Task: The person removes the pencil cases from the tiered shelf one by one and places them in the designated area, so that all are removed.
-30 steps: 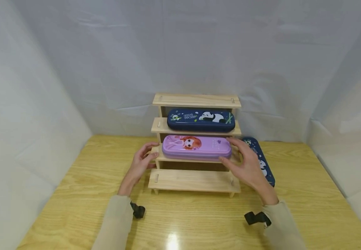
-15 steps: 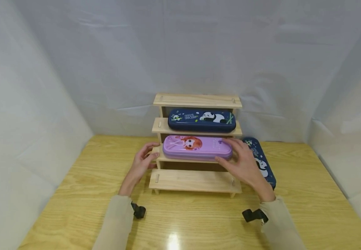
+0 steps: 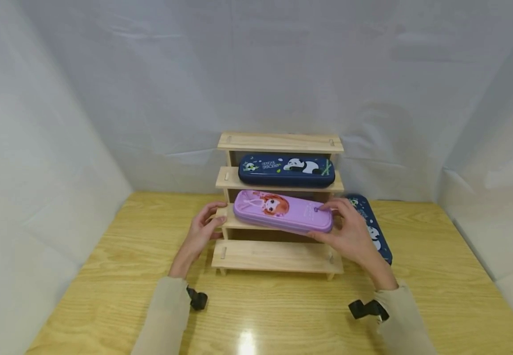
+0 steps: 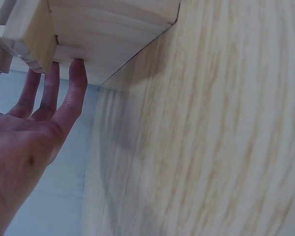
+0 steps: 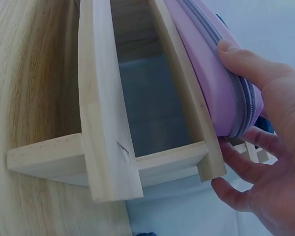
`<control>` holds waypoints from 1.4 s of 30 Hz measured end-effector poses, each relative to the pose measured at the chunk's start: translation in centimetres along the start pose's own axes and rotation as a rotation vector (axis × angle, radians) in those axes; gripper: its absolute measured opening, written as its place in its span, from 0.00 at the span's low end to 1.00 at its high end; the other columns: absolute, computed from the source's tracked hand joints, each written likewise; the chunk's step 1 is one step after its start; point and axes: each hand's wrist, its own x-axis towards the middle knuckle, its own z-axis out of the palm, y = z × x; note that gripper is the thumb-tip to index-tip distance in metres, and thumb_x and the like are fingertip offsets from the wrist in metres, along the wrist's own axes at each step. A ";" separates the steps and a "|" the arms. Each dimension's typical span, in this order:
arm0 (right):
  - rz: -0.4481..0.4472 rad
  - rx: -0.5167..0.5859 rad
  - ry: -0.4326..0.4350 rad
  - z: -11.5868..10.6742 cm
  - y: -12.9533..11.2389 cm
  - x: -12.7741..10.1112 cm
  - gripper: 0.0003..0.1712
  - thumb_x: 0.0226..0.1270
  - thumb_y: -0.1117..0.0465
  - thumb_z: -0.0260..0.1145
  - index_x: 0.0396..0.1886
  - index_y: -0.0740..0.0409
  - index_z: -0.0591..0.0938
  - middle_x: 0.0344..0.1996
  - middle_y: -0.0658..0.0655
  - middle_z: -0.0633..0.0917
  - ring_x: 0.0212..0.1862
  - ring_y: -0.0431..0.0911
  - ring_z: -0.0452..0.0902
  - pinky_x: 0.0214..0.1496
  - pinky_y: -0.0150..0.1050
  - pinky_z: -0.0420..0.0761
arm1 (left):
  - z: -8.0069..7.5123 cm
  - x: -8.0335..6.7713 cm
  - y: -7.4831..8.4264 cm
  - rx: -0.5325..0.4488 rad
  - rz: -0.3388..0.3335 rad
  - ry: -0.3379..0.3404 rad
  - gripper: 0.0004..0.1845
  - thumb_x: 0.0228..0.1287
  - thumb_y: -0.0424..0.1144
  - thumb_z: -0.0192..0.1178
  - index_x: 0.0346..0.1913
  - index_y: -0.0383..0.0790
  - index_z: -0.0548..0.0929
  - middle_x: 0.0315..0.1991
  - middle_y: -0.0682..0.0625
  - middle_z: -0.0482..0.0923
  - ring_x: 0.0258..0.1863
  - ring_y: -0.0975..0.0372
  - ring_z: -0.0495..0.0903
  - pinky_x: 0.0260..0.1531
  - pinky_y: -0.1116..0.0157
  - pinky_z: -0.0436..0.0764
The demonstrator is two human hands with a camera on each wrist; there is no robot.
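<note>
A pink zippered pencil case point(image 3: 298, 212) with a red-haired girl on its lid lies slantwise over the second tier from the bottom of a wooden stepped rack point(image 3: 278, 254). My right hand point(image 3: 354, 234) grips its right end, thumb along the front side and fingers over the top. In the right wrist view, the thumb presses by the grey zipper point(image 5: 248, 103). At the same tier's left end, my left hand point(image 3: 199, 234) holds the rack, thumb at the front. Its fingertips point(image 4: 77, 66) meet the side panel in the left wrist view.
A navy panda pencil case point(image 3: 285, 171) sits on the tier above. Another navy panda case point(image 3: 374, 234) lies on the wooden table point(image 3: 283, 315), right of the rack and partly behind my right hand. White cloth point(image 3: 283, 74) hangs behind and at both sides.
The pink pencil case's right end has swung toward me, so it now lies at an angle. My right hand has shifted its grip on that end. The left hand has stayed in place.
</note>
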 end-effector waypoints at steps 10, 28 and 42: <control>-0.007 -0.013 -0.006 -0.9 -0.3 -1.2 0.35 0.45 0.56 0.87 0.53 0.56 0.80 0.59 0.59 0.78 0.57 0.53 0.75 0.57 0.54 0.79 | 0.0 -0.2 0.2 0.001 -0.008 0.002 0.21 0.75 0.37 0.58 0.68 0.42 0.73 0.64 0.45 0.71 0.44 0.66 0.81 0.42 0.58 0.87; -0.050 -0.090 -0.052 -0.9 0.7 -2.7 0.49 0.43 0.55 0.88 0.68 0.56 0.78 0.56 0.60 0.68 0.52 0.50 0.67 0.43 0.37 0.75 | 0.1 -0.1 0.0 -0.004 0.003 0.015 0.21 0.75 0.36 0.58 0.67 0.42 0.74 0.63 0.45 0.71 0.44 0.65 0.81 0.41 0.57 0.88; -0.108 -0.086 0.001 -0.3 1.3 -3.4 0.48 0.40 0.55 0.89 0.64 0.59 0.76 0.57 0.60 0.77 0.52 0.49 0.74 0.47 0.36 0.79 | 0.2 -0.1 0.1 0.010 0.001 0.023 0.21 0.75 0.36 0.57 0.67 0.42 0.74 0.64 0.44 0.72 0.46 0.65 0.80 0.41 0.57 0.87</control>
